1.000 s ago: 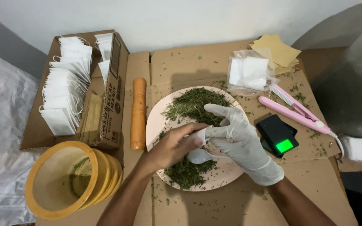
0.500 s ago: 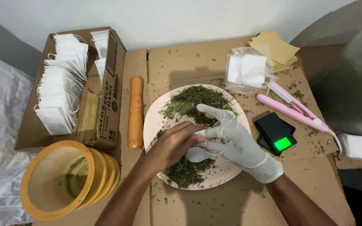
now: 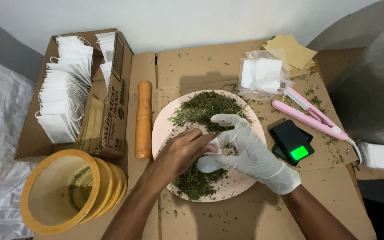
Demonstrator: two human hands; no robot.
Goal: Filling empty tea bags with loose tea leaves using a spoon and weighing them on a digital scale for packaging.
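A pale round plate [image 3: 162, 129] on the cardboard carries loose dried green herbs [image 3: 203, 106]. My bare left hand [image 3: 178, 153] reaches over the plate, and its fingertips pinch a small white filter bag [image 3: 214, 144]. My right hand [image 3: 250, 149], in a white glove, meets it from the right and also touches the bag. That hand holds a white spoon [image 3: 206, 165], whose bowl shows just below my left fingers. The bag's opening is hidden by the fingers.
A cardboard box [image 3: 112, 93] of white filter bags with strings stands at the left, beside a wooden pestle [image 3: 143, 118]. A yellow wooden mortar [image 3: 63, 191] lies at the lower left. On the right are a black pocket scale [image 3: 292, 142], a pink sealing iron [image 3: 310, 113] and a plastic packet of white bags [image 3: 263, 73].
Both hands have stayed over the plate. My left fingertips have closed in on the small bag by the gloved hand, and the spoon has shifted slightly.
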